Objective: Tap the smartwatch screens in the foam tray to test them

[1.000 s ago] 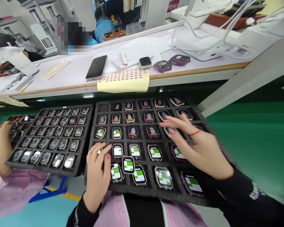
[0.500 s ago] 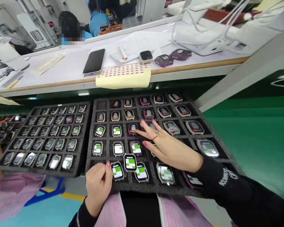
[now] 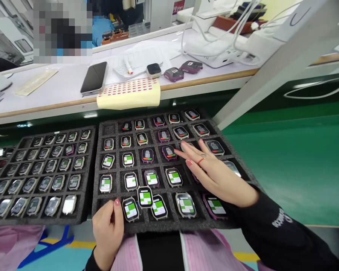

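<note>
The left hand (image 3: 107, 226) pinches the near edge of the black foam tray (image 3: 110, 130), likely to keep it steady, while the right hand (image 3: 214, 173) lies flat and open, holding nothing, fingers pointing to ten o'clock at a purple watch (image 3: 168, 152) sitting in its own pocket.

My black foam tray (image 3: 169, 223) holds watches (image 3: 186, 205) with green-and-white checked screens near me — grey-and-red ones toward twelve o'clock. My nails are pink, my sleeve (image 3: 274, 233) black. At eleven o'clock a pale yellow sheet (image 3: 129, 98) carries red dots — beyond it, a white tabletop (image 3: 59, 88).
</note>
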`<state>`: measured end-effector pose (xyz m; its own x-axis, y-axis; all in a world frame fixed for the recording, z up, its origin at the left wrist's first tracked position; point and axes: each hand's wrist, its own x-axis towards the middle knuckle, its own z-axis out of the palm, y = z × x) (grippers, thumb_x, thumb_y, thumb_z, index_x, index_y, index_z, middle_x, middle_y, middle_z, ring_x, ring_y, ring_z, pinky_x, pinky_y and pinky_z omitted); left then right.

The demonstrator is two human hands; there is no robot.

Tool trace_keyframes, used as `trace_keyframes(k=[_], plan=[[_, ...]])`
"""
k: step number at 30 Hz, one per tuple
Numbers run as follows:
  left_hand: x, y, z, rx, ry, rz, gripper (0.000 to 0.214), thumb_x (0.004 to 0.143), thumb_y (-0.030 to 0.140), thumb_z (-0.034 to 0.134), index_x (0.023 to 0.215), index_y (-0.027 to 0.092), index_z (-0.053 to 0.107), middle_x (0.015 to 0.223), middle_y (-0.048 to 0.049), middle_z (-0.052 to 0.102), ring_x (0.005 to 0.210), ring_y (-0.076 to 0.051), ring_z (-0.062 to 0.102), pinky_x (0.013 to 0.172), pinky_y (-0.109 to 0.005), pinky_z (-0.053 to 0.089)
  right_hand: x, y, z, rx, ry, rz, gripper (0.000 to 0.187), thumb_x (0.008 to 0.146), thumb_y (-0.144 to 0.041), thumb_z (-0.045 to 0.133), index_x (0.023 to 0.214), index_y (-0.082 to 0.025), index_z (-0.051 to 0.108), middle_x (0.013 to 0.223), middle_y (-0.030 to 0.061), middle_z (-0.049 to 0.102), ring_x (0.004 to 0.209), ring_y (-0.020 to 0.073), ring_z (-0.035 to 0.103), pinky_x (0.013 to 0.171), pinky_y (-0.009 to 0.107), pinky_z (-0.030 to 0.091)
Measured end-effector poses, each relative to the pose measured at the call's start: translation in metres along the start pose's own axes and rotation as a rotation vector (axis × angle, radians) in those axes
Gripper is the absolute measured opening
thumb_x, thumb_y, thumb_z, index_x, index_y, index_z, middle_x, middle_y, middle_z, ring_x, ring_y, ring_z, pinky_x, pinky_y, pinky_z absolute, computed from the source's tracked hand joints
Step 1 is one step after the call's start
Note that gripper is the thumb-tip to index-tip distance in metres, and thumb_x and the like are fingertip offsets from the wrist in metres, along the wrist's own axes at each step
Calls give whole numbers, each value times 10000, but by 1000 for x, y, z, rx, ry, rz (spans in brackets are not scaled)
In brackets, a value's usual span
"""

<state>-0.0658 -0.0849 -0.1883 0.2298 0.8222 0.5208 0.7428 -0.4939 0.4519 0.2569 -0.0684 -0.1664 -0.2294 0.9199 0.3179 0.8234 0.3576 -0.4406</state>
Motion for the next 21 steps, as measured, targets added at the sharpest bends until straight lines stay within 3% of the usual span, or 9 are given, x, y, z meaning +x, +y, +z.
trace_keyframes(k=[3, 7, 15, 21], plan=[[-1, -1, 0, 11, 10, -13, 366, 977, 93, 482, 676, 189, 297, 536, 74, 272, 443, -54, 274, 460, -228, 231, 1, 1, 4, -11, -71, -7, 448, 1095, -262, 302, 1445, -122, 544, 1492, 141, 515, 1456, 311, 388, 1217, 681, 254], [-1, -2, 1, 14, 1, -9, 364, 979, 86, 472, 678, 189, 294, 534, 75, 269, 436, -53, 276, 463, -222, 227, 0, 4, 3, 10, -99, 27, 463, 1099, -294, 288, 1460, -137, 531, 1430, 115, 587, 1451, 315, 397, 1205, 705, 261], [-8, -7, 3, 39, -9, -81, 360, 996, 151, 463, 654, 196, 361, 505, 73, 322, 410, -61, 335, 458, -208, 270, -29, 20, -16, -10, 198, 224, 442, 1108, -301, 295, 1449, -206, 560, 1447, 71, 574, 1443, 305, 415, 1252, 664, 179], [-11, -11, 2, 100, -21, -133, 342, 1026, 213, 400, 688, 208, 458, 517, 59, 463, 427, -79, 438, 481, -202, 324, -44, 23, -16, 8, 320, 301, 457, 1111, -367, 289, 1420, -228, 597, 1405, 39, 612, 1408, 284, 472, 1285, 585, 165]])
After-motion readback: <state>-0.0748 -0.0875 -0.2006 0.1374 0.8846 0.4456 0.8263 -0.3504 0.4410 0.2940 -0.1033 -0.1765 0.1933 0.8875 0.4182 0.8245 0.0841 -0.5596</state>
